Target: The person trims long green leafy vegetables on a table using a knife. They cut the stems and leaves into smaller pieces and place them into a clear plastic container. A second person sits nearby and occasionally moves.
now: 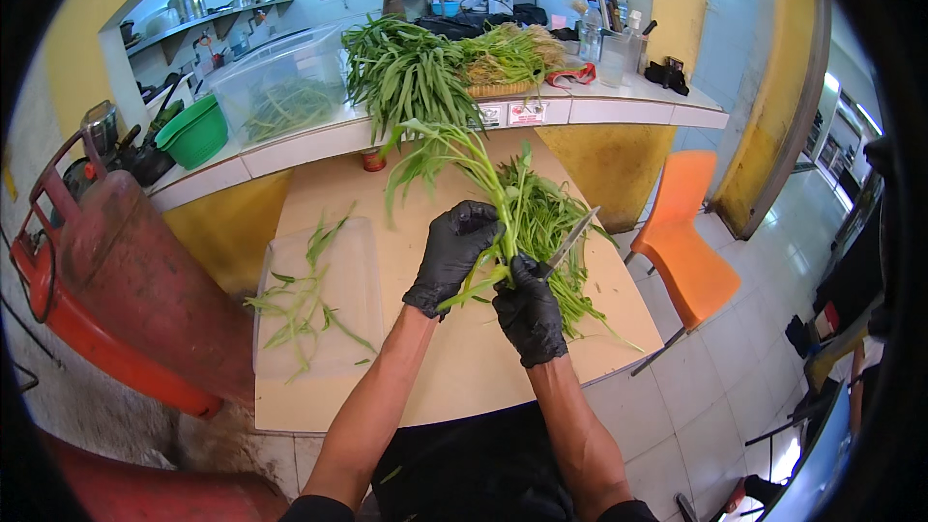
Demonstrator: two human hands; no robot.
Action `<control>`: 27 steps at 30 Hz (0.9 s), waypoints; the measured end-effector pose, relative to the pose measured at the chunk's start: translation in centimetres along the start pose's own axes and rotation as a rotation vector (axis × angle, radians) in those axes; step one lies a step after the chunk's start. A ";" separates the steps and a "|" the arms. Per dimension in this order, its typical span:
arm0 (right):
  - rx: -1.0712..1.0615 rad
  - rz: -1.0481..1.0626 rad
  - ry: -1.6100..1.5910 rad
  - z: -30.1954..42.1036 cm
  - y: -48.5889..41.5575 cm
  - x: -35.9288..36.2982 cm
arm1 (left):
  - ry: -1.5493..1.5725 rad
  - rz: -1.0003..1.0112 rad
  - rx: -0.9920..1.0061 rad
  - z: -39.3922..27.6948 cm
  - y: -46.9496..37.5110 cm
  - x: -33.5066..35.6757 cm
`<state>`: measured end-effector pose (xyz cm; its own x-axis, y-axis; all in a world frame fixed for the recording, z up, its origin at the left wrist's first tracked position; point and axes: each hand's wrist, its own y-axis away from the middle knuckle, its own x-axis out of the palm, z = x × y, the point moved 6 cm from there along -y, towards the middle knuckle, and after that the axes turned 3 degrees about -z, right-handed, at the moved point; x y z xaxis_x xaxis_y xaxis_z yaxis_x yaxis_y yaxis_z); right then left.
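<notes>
Over the wooden-coloured table (pixel 435 384), both my hands wear black gloves. My left hand (pixel 458 250) grips a bunch of leafy green stems (pixel 487 170), which look like water spinach. My right hand (pixel 531 315) is closed around a knife, its blade (pixel 573 241) pointing up and to the right; its handle is hidden in the glove. That hand also touches the lower part of the stems. Behind it and to the right lies a heap of the same greens (pixel 573 297). Left of my hands, scattered cut pieces (pixel 313 290) lie in a shallow clear plastic tray or lid (pixel 362 243).
A tiled counter (pixel 616 112) behind the table bears piled greens (pixel 409 69), a clear plastic bin (pixel 283 72) holding stems, and a green basket (pixel 194 132). A red gas cylinder (pixel 145 283) stands close on the left. An orange chair (pixel 678 246) is at the right.
</notes>
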<state>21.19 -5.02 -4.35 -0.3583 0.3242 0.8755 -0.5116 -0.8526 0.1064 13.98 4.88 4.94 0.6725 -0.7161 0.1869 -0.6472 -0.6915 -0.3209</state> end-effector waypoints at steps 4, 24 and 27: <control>0.026 -0.068 0.182 0.2 0.5 -0.1 | -0.143 0.023 0.028 1.2 0.2 -0.8; -0.842 -0.168 1.127 9.5 -2.5 -2.2 | 0.106 -0.263 -0.014 -3.0 2.5 -8.6; -0.497 0.209 0.768 2.7 0.1 1.7 | 0.028 -0.287 0.015 -2.7 2.6 -6.7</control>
<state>22.60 -5.66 -1.62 -0.8073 0.5172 0.2842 -0.5901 -0.7088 -0.3865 6.85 7.59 5.37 0.8171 -0.4935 0.2980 -0.4259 -0.8651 -0.2649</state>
